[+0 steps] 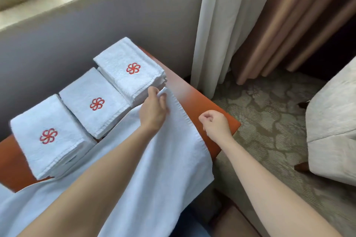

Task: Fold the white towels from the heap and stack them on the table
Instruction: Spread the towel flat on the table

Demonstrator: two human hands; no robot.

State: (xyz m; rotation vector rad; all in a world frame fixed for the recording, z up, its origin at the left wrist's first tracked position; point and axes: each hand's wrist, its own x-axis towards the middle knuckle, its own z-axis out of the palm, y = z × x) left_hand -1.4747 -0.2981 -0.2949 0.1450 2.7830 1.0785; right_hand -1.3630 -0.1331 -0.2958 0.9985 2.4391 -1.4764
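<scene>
A white towel [173,152] lies spread over the near part of the orange-brown table [194,94] and hangs off its near edge. My left hand [154,110] pinches the towel's far corner, lifted a little above the table. My right hand [215,123] hovers over the table's right corner with its fingers curled and nothing in it. Three stacks of folded white towels with a red emblem stand in a row along the wall: a left stack [48,136], a middle stack [94,102] and a right stack [129,71].
A grey wall [96,31] under a window sill runs behind the table. White and tan curtains [250,25] hang to the right. A pale upholstered chair [331,131] stands on the patterned carpet [260,113] at the right.
</scene>
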